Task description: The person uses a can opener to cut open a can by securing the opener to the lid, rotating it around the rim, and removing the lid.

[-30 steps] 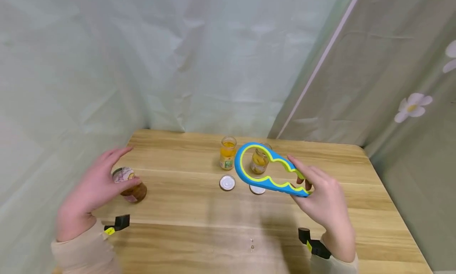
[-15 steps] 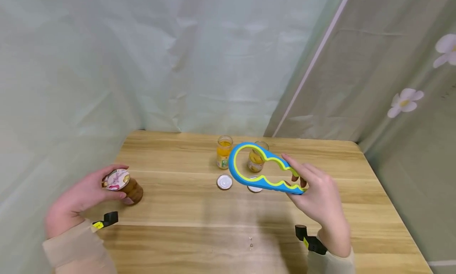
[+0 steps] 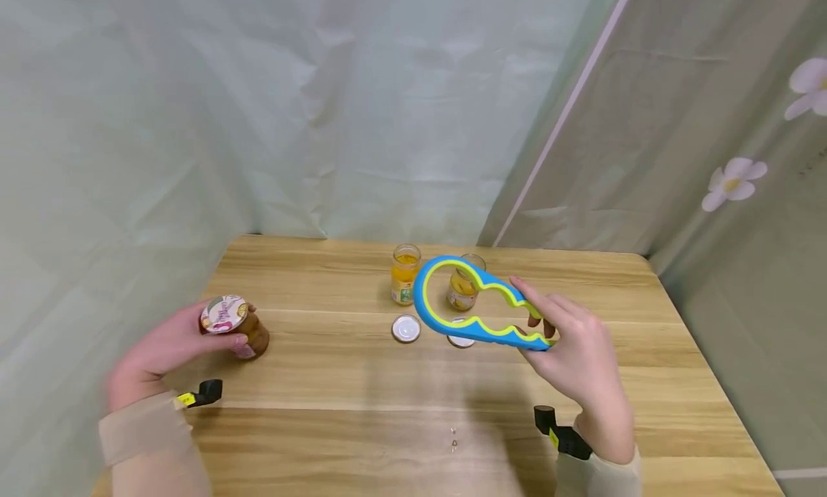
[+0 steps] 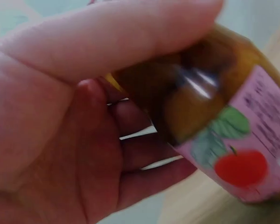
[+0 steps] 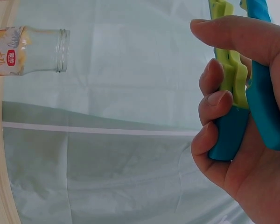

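Observation:
At the left of the table my left hand (image 3: pixel 169 347) grips a lidded glass jar (image 3: pixel 255 337) with brown contents. Its lid is printed white and pink; the left wrist view shows a pink label with a red fruit on the jar (image 4: pixel 242 140), the thumb across its upper part. I cannot tell whether its base touches the table. My right hand (image 3: pixel 578 353) holds a blue and green jar opener (image 3: pixel 423 303) by its handles, above the table. The right wrist view shows fingers curled round the opener's handles (image 5: pixel 268 107).
Toward the back stand two lidless jars, one with orange contents (image 3: pixel 403 276) and one with yellow pieces (image 3: pixel 461 296), partly behind the opener. Before them lie two lids, one white inside (image 3: pixel 405 329), the other lid (image 3: pixel 460 341) partly covered. Small shiny specks (image 3: pixel 454 443) lie nearer me. Curtains hang behind.
My left hand was spread beside the jar and has closed round it. The jar's lid has shifted slightly to the right since half a second ago. The right hand keeps holding the opener.

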The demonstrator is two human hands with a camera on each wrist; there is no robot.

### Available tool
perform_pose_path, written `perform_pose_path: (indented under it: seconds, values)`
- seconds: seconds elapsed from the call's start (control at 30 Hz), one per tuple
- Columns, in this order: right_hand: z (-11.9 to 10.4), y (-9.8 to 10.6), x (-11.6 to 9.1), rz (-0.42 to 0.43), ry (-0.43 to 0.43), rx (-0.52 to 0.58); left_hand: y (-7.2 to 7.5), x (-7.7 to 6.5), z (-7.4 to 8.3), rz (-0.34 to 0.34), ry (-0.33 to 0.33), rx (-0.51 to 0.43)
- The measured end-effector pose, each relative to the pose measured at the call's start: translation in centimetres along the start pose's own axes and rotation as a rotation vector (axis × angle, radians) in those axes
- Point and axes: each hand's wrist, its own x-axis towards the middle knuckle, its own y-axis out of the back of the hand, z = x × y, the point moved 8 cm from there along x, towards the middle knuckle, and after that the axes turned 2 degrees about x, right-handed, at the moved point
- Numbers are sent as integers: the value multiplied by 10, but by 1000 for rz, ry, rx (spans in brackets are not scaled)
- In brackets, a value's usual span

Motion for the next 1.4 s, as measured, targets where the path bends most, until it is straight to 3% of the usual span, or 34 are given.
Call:
perform_pose_path:
  seconds: [0.07, 0.2, 0.4, 0.5, 0.67, 1.03, 1.4]
  values:
    - [0, -1, 0, -3, 2, 0, -2, 6, -3, 39, 1, 5]
    - [-1, -1, 1, -4, 9, -3, -11, 20, -7, 33, -48, -2]
    - [-1, -1, 1, -6, 7, 1, -26, 34, -15, -31, -87, -186]
    - [-1, -1, 1, -6, 11, -6, -29, 36, -17, -23, -95, -204]
    - [0, -1, 0, -14, 10, -19, -30, 36, -19, -12, -92, -145]
    - [1, 1, 1, -21, 1, -15, -28, 38, -17, -38, -85, -138]
    - [2, 1, 0, -26, -8, -13, -26, 38, -22, -1, -77, -199]
